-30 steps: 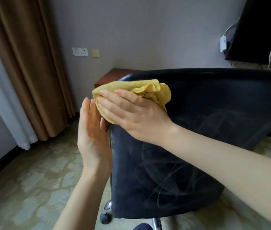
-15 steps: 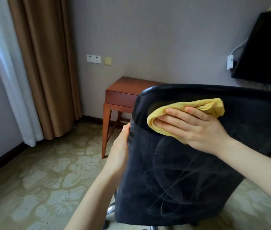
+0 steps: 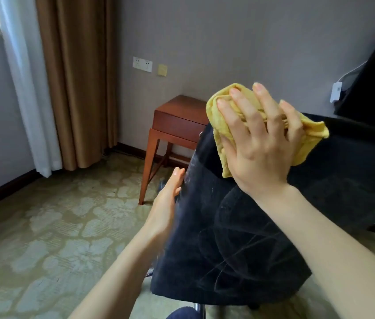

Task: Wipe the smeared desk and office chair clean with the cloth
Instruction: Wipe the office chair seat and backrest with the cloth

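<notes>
My right hand (image 3: pixel 257 146) presses the yellow cloth (image 3: pixel 225 132) flat against the top left corner of the black office chair (image 3: pixel 239 238) backrest. The cloth sits bunched under my palm and spread fingers (image 3: pixel 239 104), its folds poking out past my fingertips toward the far side and out to the right of my hand along the top edge. I am not clenching it: the 4 visible fingers lie splayed and extended over the fabric, pinning it to the chair. My left hand (image 3: pixel 168 199) rests with its palm against the left edge of the backrest, fingers straight and pointing up, not curled around anything I can see.

Compared with half a second ago, the cloth and my right hand sit higher, now over the top rim rather than on the backrest face below it, and my fingers point up and away instead of leftward. The wooden side table (image 3: pixel 177 125) shows more fully at the far left of the chair.
</notes>
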